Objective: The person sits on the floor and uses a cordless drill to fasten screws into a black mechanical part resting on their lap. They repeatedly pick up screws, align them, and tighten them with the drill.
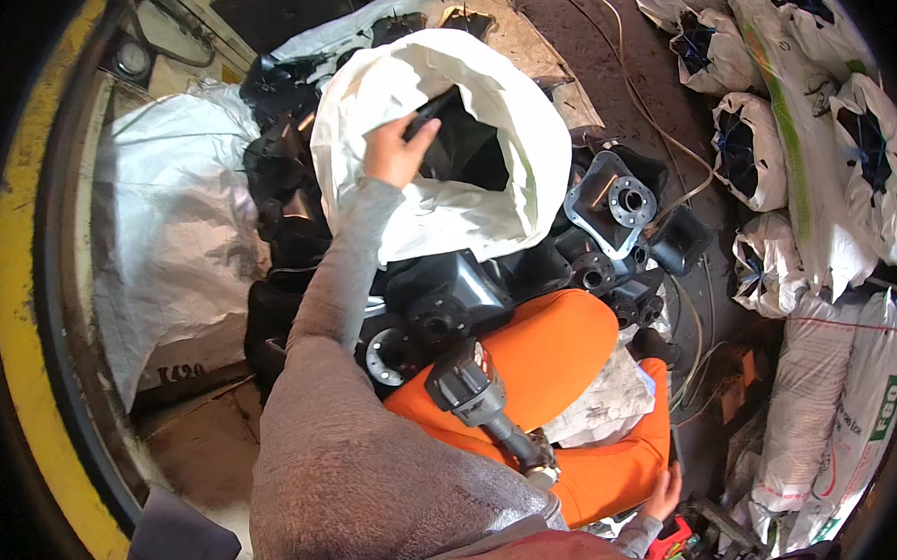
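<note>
A large white woven sack (351, 106) stands open in front of me, its rim rolled outward, with black moulded parts (474, 146) inside. My left hand (399, 150) reaches over the near left rim, fingers and thumb closed on the raised edge of one black part. Low on the right, beside my orange-trousered leg, is my right hand (663, 495). Its fingers are bent next to a thin dark edge; what they hold is hard to make out. Across my lap lies a grey and black cordless power tool (478, 396).
Black funnel-shaped parts with round bolt flanges (442, 320) crowd around the sack; one has a shiny square rim (612, 202). White sacks (175, 238) lie at left, and filled ones (809, 396) line the right. A hose (632, 83) crosses the floor. A yellow bar (25, 242) edges the left.
</note>
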A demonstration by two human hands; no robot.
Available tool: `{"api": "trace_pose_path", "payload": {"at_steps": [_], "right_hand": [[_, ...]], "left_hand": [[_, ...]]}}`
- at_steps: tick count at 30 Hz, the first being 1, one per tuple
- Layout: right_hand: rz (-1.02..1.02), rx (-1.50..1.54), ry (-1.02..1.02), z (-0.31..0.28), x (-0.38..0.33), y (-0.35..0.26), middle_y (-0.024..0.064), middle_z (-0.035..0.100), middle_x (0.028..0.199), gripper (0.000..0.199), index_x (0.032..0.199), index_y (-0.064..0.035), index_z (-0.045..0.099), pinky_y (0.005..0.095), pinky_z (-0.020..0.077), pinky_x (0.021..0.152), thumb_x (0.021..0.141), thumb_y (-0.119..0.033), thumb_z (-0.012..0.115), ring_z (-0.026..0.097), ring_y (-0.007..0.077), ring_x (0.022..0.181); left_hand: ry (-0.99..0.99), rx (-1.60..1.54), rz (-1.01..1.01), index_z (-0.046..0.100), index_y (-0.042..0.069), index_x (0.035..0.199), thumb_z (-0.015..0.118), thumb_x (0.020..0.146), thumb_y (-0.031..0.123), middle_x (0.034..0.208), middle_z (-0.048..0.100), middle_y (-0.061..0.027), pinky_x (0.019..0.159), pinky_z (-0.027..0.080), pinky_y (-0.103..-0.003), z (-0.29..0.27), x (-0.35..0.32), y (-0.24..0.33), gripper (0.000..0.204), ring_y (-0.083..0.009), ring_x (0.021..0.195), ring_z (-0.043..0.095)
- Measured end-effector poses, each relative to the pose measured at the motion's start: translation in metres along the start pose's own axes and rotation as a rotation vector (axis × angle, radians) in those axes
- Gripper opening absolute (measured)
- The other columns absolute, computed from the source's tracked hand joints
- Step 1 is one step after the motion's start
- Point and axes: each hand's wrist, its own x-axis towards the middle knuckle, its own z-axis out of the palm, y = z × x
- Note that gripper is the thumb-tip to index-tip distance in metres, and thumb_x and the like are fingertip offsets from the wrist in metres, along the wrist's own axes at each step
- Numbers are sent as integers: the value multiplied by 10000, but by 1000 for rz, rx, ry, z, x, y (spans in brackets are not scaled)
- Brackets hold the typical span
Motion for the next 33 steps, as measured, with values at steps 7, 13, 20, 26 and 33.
{"api": "trace_pose_path", "payload": {"at_steps": [7,13,20,26,33], "right_hand": [[416,549,425,-6,-46,106,69,508,1408,483,1360,-107,514,444,416,991,955,-358,594,466,252,1291],[340,698,380,30,-74,133,52,492,1408,442,1339,-93,527,452,437,990,969,-331,574,422,208,1318],[497,542,544,39,-120,146,53,649,1195,332,1205,-86,652,316,475,894,944,-289,618,582,179,1103],[512,490,604,48,-162,212,51,676,1117,298,1190,-60,661,260,464,860,938,-216,629,602,130,1022],[386,538,505,41,-111,142,52,611,1247,349,1268,-93,606,322,445,928,959,-255,599,548,152,1133]], "left_hand": [[-494,-37,0,621,5,804,712,831,146,739,609,-8,616,437,-240,-119,-56,178,170,-63,697,536],[-1099,-277,1107,709,98,1118,713,696,96,857,579,-26,623,455,-314,-3,-146,276,422,-194,697,541],[-1411,-55,1540,565,121,1313,570,760,80,889,571,-51,599,500,-344,144,-261,258,555,-212,689,594],[-1032,69,1231,617,216,1251,653,710,17,915,576,-67,619,549,-359,220,-255,289,578,-271,741,644],[-658,946,665,621,130,1177,615,829,191,1120,545,-159,787,545,-450,305,-115,205,354,-363,911,660]]}}
